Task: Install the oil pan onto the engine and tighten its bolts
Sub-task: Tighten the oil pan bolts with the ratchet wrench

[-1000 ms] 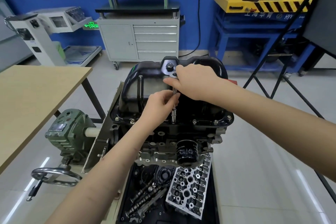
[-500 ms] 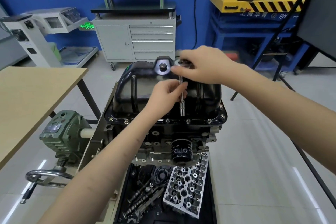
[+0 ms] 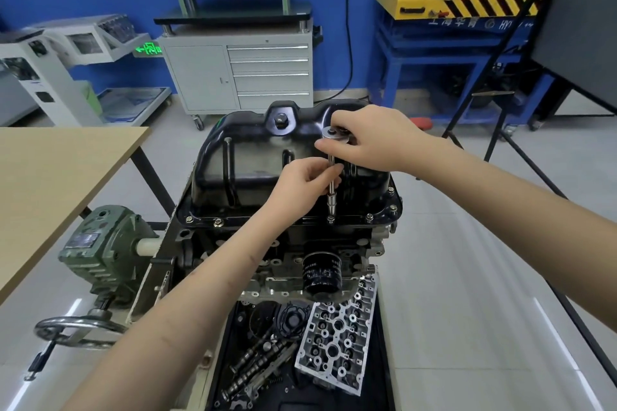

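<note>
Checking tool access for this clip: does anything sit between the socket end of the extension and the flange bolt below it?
Nothing visible does. The extension stands upright with its socket on or just above the bolt on the oil pan flange. The left hand holds the shaft higher up, the right hand grips the ratchet head.

Both bare forearms reach in from six o'clock and four o'clock. The left hand point(image 3: 302, 185) curls its fingers round the slim upright steel extension shaft point(image 3: 331, 190). At its one o'clock, the right hand point(image 3: 374, 140), knuckles up, pinches the round silver ratchet head point(image 3: 335, 134).
</note>
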Demonstrator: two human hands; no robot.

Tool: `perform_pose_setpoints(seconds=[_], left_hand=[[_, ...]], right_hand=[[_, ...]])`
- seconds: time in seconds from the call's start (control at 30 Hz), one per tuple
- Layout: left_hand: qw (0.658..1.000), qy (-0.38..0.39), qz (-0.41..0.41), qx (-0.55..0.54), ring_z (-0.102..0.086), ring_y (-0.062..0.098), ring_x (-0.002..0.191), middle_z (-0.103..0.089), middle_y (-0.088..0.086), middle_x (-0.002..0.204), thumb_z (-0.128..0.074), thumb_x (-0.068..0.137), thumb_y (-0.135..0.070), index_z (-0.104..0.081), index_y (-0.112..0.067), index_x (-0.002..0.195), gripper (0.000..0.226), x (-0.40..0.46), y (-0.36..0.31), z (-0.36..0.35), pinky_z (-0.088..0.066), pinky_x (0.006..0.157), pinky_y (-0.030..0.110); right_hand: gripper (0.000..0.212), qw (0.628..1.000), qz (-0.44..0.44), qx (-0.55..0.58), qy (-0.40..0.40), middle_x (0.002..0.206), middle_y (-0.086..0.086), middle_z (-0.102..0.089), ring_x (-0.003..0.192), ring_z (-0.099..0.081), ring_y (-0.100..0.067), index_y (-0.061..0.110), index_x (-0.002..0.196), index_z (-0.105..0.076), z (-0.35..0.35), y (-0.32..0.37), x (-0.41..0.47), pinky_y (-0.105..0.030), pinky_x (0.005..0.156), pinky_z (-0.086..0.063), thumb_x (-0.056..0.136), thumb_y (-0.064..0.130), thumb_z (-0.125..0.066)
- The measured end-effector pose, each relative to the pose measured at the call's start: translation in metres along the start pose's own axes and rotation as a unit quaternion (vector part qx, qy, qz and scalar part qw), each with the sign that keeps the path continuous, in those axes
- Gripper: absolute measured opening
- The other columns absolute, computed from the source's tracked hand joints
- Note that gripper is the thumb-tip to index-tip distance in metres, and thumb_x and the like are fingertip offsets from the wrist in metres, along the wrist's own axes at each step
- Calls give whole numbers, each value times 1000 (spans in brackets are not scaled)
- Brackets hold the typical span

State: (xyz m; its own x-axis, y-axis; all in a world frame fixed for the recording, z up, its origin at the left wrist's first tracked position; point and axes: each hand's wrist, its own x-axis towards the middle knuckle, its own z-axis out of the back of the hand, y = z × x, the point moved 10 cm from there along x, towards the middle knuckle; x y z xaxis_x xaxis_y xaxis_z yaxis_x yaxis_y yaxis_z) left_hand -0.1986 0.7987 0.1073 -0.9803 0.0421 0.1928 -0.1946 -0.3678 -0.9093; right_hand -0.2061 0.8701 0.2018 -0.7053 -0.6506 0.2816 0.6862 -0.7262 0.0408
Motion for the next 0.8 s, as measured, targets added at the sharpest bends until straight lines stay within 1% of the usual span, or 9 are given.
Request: perform_pose_setpoints(seconds=[0.07, 0.13, 0.23, 0.3, 0.37, 0.5, 0.6, 0.7, 0.8], left_hand=[[1000, 5, -1, 1, -59, 26, 75, -68, 18, 80, -54, 92, -24, -66, -1, 82, 28, 0, 0, -1, -51, 83, 51], [1000, 16, -2, 7, -62, 19, 76, -69, 8, 77, -54, 92, -24, -66, -9, 78, 24, 0, -1, -1, -54, 81, 43], [999, 33, 0, 4, -65, 15, 81, -69, -5, 76, -55, 91, -25, -66, -21, 75, 19, 0, 0, 0, -56, 81, 32], [999, 33, 0, -2, -66, 12, 82, -69, -6, 77, -56, 91, -25, -66, -23, 77, 18, 0, 2, 1, -56, 80, 29], [1000, 30, -1, -6, -66, 6, 78, -69, -7, 75, -56, 91, -24, -66, -25, 77, 17, 1, 3, 0, -56, 79, 27], [1000, 20, -5, -16, -64, 7, 74, -68, -6, 72, -58, 89, -18, -65, -27, 78, 16, 3, 3, -1, -54, 79, 27], [1000, 17, -13, -5, -63, 4, 70, -67, -6, 70, -60, 87, -12, -63, -28, 78, 18, 4, 1, -2, -53, 78, 25], [1000, 14, -16, 4, -62, 1, 68, -67, -9, 68, -59, 87, -12, -63, -29, 77, 20, 4, 0, -1, -52, 75, 22], [1000, 12, -13, 7, -61, 1, 66, -66, -8, 67, -58, 88, -12, -62, -29, 76, 21, 2, 0, 0, -52, 75, 22]], right_hand=[[40, 1000, 0, 8, 0, 55, 8, -38, 49, -34, -5, 25, 64, -29, -2, 0, 0, -25, 46, -18, 89, 55, -40], [40, 1000, 8, 15, 4, 55, 7, -40, 50, -36, -5, 20, 69, -35, -3, 1, -1, -25, 46, -18, 89, 54, -39], [40, 999, 20, 23, 17, 55, 7, -40, 50, -37, -6, 26, 63, -28, -2, 3, -2, -25, 46, -18, 88, 54, -39], [41, 999, 14, 21, 25, 55, 7, -38, 49, -35, -5, 27, 62, -25, -2, 4, -1, -25, 47, -17, 89, 54, -40], [44, 999, -7, 11, 29, 56, 7, -36, 50, -32, -5, 25, 60, -27, -2, 2, 2, -25, 46, -17, 89, 55, -39], [52, 997, -71, 9, 37, 56, 3, -37, 50, -33, -9, 16, 58, -33, -5, -8, 4, -27, 46, -19, 90, 56, -38], [53, 994, -100, 20, 36, 57, 3, -39, 52, -34, -9, 14, 58, -32, -7, -11, 2, -28, 46, -19, 90, 55, -38], [51, 993, -106, 38, 33, 58, 3, -38, 52, -33, -9, 15, 59, -30, -5, -13, 1, -27, 46, -19, 90, 55, -37], [52, 995, -88, 36, 36, 57, 3, -38, 51, -34, -10, 14, 59, -31, -7, -10, 2, -27, 46, -19, 91, 55, -37]])
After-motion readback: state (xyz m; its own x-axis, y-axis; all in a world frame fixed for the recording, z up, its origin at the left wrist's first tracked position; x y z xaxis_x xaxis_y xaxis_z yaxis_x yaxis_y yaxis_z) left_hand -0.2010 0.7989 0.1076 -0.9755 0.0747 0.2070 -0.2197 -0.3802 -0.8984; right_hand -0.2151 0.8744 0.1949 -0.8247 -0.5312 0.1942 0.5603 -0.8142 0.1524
